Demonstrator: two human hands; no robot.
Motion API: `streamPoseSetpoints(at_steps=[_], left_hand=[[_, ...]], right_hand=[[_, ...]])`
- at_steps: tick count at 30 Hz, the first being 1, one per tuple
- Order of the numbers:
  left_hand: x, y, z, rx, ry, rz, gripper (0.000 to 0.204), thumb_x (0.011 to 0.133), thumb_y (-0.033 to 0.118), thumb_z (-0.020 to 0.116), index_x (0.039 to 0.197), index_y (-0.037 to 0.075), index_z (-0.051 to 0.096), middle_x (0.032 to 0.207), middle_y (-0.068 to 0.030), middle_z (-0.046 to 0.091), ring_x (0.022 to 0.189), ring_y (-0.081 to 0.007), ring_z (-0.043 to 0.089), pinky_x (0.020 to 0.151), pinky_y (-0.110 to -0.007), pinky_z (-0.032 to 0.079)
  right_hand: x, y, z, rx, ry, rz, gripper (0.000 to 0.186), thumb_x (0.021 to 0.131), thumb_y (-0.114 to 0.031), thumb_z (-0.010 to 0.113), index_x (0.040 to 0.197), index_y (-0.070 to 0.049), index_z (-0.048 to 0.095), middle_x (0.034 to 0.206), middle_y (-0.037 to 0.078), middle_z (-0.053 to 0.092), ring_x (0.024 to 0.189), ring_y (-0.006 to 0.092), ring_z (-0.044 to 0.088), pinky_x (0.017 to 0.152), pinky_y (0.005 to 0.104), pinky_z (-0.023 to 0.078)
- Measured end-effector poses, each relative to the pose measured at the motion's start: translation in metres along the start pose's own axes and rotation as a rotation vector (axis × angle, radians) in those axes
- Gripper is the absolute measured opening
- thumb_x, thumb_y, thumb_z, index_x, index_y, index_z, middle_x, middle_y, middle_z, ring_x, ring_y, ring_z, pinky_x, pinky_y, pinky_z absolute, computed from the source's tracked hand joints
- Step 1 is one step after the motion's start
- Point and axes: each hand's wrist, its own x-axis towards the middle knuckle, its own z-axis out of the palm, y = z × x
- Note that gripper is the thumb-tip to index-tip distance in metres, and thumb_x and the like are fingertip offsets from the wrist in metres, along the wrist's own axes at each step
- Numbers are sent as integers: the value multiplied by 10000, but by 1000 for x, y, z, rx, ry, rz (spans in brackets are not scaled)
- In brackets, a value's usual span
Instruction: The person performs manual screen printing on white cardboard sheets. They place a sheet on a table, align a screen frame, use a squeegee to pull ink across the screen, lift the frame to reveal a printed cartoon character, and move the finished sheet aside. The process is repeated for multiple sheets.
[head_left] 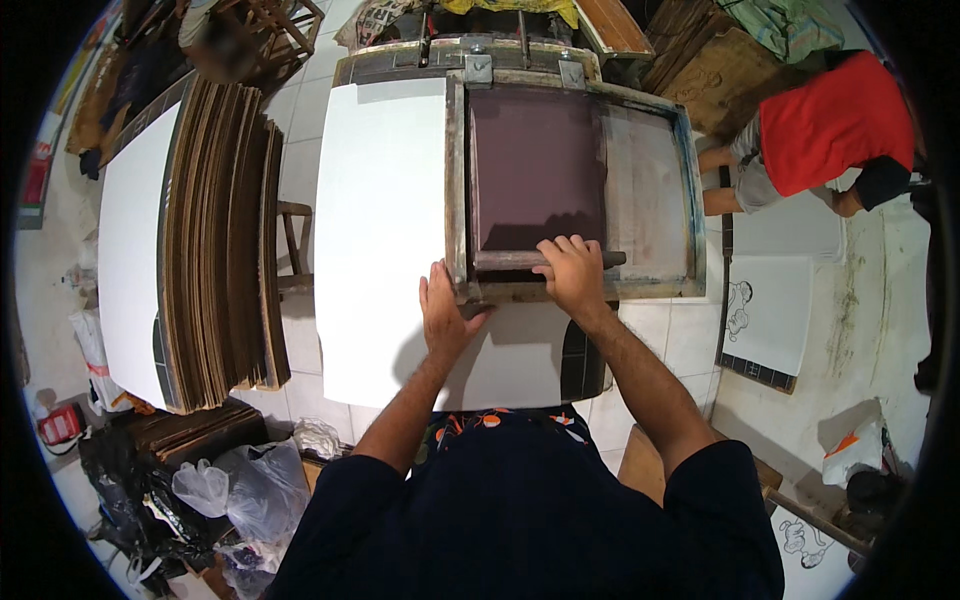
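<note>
To our left we are seeing a thick stack of brown boards (225,240) standing on edge, with a white sheet (130,250) facing its outer side. Below it, clear and black plastic bags (240,490) are lying heaped on the tiled floor (300,130). At our right a person in a red shirt (830,125) is bending over, and a white sheet with a black line drawing (770,310) is lying near them.
</note>
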Motion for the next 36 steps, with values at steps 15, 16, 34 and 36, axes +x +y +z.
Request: streamPoseSetpoints(at_steps=[15,16,34,36], left_hand=[[1,3,-1,104,-65,-36,1298,716,466,941,1628,-79,195,1644,-318,322,1557,-440,326,1280,-628,232],[1,3,-1,103,-67,-40,1306,708,459,945,1630,-79,192,1646,-318,322,1558,-438,325,1282,-624,229],[1,2,-1,121,-38,-4,1292,721,487,932,1623,-94,212,1632,-310,366,1544,-439,353,1278,-619,240],[2,2,-1,109,-41,-8,1287,720,482,935,1623,-92,219,1633,-307,364,1549,-431,349,1280,-612,240]], right_hand=[[281,112,15,-102,328,-141,282,815,-199,848,1050,-159,696,961,42,671,1005,301,625,879,472,444],[271,109,17,-100,318,-122,285,810,-184,848,1052,-161,700,958,42,670,1000,300,623,881,470,443],[212,85,25,-209,242,-12,297,857,-147,787,1137,-154,687,1087,28,668,1083,283,613,921,463,440],[158,65,26,-226,223,-9,303,834,-123,781,1120,-150,683,1085,31,659,1082,283,610,916,461,442]])
